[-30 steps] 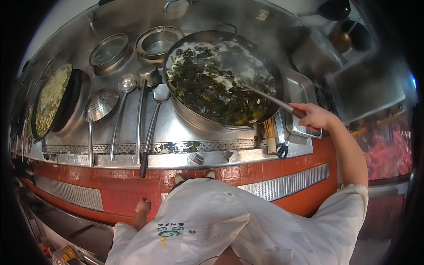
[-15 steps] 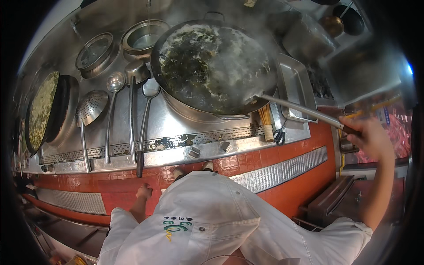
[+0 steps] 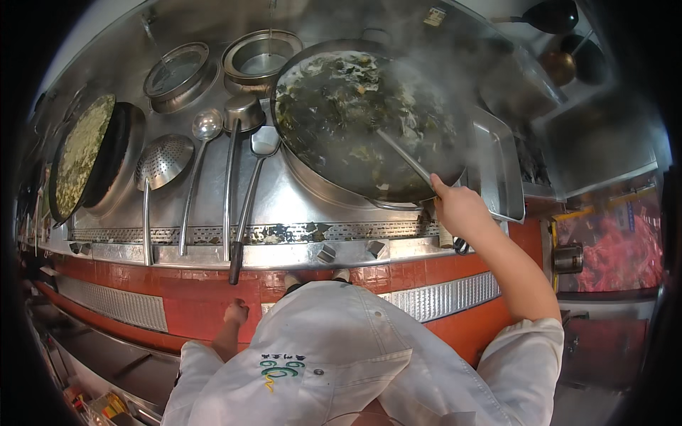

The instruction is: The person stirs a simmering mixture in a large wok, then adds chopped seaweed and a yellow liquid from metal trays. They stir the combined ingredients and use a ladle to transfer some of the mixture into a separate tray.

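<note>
A large dark wok holds steaming, cloudy liquid with dark leafy greens floating in it. Over its right front rim, my right hand is wrapped around the handle of a long-handled metal cooking utensil. The handle slants down into the liquid; the utensil's head is under the surface, so its kind cannot be told. My left hand hangs low beside my white jacket, its fingers curled with nothing visible in them. It is well apart from the stove edge.
Left of the wok lie a spatula, a deep ladle, a round ladle and a skimmer. Behind them stand two metal pots. A tilted wok of chopped pale green food is far left; a metal tray is right.
My right hand has moved left and inward, close to the wok rim. The utensil's handle now stands steeper and reaches nearer the wok's middle. The view has shifted slightly.
</note>
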Available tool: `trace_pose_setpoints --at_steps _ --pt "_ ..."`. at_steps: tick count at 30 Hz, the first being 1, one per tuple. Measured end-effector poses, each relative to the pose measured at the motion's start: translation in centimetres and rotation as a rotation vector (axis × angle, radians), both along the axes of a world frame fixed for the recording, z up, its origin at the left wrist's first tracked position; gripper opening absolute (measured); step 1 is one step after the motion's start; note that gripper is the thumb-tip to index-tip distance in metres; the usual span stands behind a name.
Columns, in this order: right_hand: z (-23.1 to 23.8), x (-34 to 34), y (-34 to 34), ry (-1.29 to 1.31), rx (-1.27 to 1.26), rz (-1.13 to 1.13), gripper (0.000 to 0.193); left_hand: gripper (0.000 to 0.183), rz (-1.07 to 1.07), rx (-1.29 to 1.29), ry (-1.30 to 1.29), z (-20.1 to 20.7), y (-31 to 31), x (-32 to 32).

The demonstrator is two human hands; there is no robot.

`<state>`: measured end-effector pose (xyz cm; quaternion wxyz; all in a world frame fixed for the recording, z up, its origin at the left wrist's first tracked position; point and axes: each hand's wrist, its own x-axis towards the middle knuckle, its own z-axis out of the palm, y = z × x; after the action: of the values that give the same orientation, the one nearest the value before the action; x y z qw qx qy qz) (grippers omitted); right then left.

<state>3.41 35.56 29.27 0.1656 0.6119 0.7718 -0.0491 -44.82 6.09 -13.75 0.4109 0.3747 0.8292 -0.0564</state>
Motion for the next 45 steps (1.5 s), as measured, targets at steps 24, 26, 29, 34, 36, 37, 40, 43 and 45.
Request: trace_pose_setpoints --at_steps 24,26,29,34,36,37,40,43,45 --pt "6.4 2.9 8.4 -0.015 -0.16 0.157 0.07 0.038 0.058 0.09 -0.006 1.7 -2.6 0.9" --pt "8.6 3.0 7.0 -0.136 -0.183 0.108 0.071 0.038 0.022 0.103 -0.022 1.5 -2.1 0.7" --pt "12.0 3.0 5.1 -0.22 -0.161 0.086 0.069 0.038 -0.022 0.072 -0.039 1.1 -1.2 0.6" --pt "18.6 5.0 1.9 -0.241 0.068 0.059 0.066 0.038 -0.039 0.033 -0.034 0.5 -0.6 1.3" --pt "20.7 6.4 0.7 -0.224 0.119 0.026 0.067 0.038 -0.032 0.06 -0.01 0.5 -0.7 1.8" --pt "21.4 7.2 0.3 -0.188 0.144 0.022 0.067 0.038 -0.023 0.067 -0.01 0.4 -0.8 2.3" --pt "22.4 10.0 -0.5 -0.114 0.193 -0.055 0.062 0.038 0.0 0.069 0.007 0.1 -1.3 4.2" --pt "22.8 13.5 -0.4 -0.227 0.226 -0.076 0.062 0.04 0.022 0.035 0.03 -0.5 -1.3 7.1" --pt "22.5 16.1 -0.1 -0.25 0.261 -0.008 0.061 0.04 0.041 0.004 0.045 -0.7 -1.2 9.6"
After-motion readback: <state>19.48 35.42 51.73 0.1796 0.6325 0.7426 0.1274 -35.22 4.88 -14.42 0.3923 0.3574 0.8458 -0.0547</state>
